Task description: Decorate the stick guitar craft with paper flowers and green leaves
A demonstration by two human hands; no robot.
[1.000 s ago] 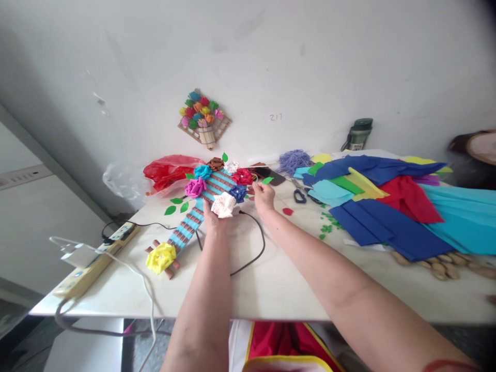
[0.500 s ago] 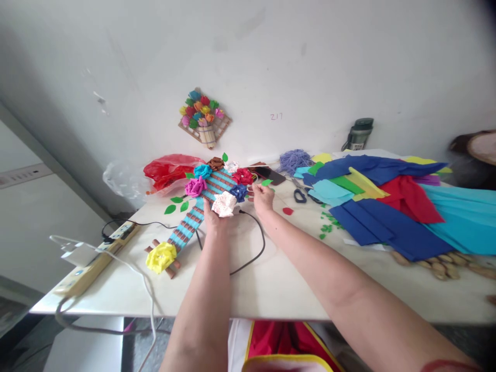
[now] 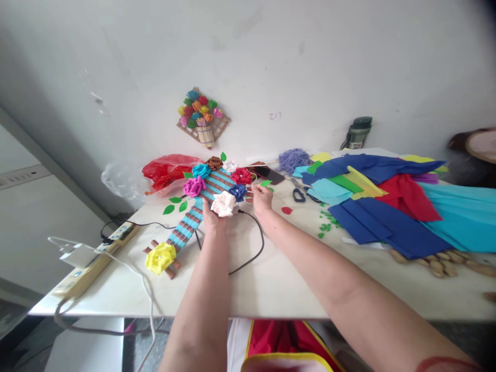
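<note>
A guitar-shaped craft panel (image 3: 188, 226) of brown rods and light-blue strips lies on the table, its narrow neck toward the lower left. Paper flowers sit on it, among them a white flower (image 3: 223, 203), a dark blue flower (image 3: 238, 192), a magenta flower (image 3: 194, 186) and a yellow flower (image 3: 160, 258) at the neck's end. My left hand (image 3: 213, 218) grips the panel's near edge beside the white flower, thumb along the side and fingers mostly hidden. Beside the dark blue flower, my right hand (image 3: 262, 199) is pinched closed at the rod ends; what it pinches is hidden.
Green paper leaves (image 3: 175, 200) lie left of the panel. A power strip (image 3: 85, 268) with cables occupies the table's left. Right of my hands are scissors (image 3: 298, 195), a red petal-shaped piece (image 3: 286, 210), green scraps (image 3: 327, 226) and piled coloured sheets (image 3: 382, 225). A black cable (image 3: 260, 248) loops between my arms.
</note>
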